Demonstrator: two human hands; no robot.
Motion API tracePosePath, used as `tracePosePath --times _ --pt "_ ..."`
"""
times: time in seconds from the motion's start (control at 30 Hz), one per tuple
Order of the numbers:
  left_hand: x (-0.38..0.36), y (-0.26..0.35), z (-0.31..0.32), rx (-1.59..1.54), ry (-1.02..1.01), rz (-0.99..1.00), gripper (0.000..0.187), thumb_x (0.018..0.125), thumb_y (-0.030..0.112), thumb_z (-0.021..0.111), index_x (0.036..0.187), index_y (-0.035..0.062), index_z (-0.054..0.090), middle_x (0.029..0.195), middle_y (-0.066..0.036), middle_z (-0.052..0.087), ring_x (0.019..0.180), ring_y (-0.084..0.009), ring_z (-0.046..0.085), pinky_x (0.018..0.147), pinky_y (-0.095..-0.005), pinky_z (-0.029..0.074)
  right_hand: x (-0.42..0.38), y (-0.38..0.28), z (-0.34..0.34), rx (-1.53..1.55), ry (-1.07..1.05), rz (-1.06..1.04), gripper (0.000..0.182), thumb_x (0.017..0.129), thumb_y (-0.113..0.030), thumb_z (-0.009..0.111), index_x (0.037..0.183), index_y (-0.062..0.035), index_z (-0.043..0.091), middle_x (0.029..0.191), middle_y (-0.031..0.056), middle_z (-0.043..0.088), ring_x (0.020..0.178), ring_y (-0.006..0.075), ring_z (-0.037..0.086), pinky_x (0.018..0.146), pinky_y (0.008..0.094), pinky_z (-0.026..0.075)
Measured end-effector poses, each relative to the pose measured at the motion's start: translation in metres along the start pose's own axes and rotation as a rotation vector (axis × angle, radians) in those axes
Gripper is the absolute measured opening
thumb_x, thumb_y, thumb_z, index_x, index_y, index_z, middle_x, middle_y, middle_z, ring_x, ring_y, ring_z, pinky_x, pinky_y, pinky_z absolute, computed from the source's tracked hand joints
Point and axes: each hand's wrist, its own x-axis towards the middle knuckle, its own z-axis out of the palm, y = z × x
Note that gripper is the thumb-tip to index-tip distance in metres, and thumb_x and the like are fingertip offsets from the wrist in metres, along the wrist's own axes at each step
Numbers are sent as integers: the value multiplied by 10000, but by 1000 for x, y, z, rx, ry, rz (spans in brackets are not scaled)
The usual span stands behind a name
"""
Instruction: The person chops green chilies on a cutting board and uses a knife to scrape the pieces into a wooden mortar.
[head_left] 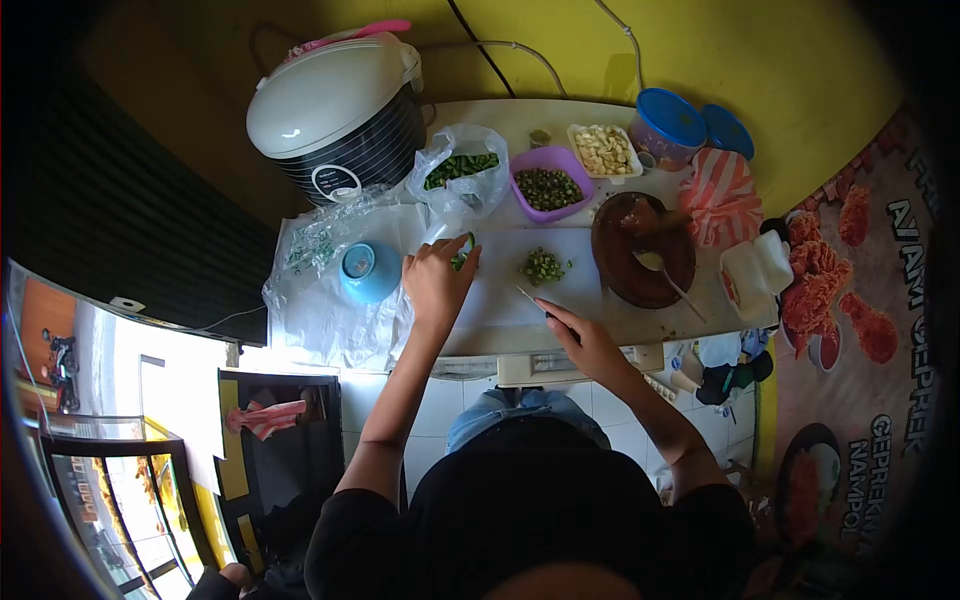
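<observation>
Green chopped pieces (543,266), perhaps chilli or bean, are heaped on the white cutting board (490,303). To their left, a longer green piece (469,242) is pinched in the left hand (437,275). The knife (529,295) is gripped by its handle in the right hand (582,343), the blade held just on the heap's near side. Slicing is judged to be in hand; for another cut, the piece would need to be steadied under the blade.

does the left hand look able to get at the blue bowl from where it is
Probably yes: the left hand is close beside the blue bowl, with nothing visible standing between them. It holds a green piece, though, so it may need to put that down first.
</observation>
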Motion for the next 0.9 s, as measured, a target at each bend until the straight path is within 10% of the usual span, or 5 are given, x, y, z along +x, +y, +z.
tracePosePath --times 0.37,0.5,0.6,0.9 --pt "0 -6 23 34 36 73 390 845 303 700 1180 105 688 921 -101 735 766 -293 698 757 -402 531 3 8 -11 -63 79 -1 389 1029 -240 492 1414 -186 513 599 135 442 506 167 408 540 312 405" --pt "4 1 9 9 -82 -19 404 830 314 710 1178 109 691 894 -122 728 766 -307 696 698 -396 538 2 -1 -16 -63 -36 109 395 1034 -219 482 1403 -82 508 1251 197 632 1118 226 633 948 300 451" --pt "7 -3 20 69 -96 -37 344 833 307 706 1142 156 717 845 -138 715 756 -301 694 647 -396 536 2 -3 -16 -21 -54 110 392 1033 -215 487 1394 -67 514 1297 192 613 1219 241 590 992 308 431" --pt "-6 0 25 -141 -106 170 259 845 241 692 1098 227 745 757 -78 689 655 -260 662 615 -373 523 -2 -5 -17 0 -5 57 386 1029 -219 499 1399 -109 521 1037 175 604 890 144 562 808 290 449"
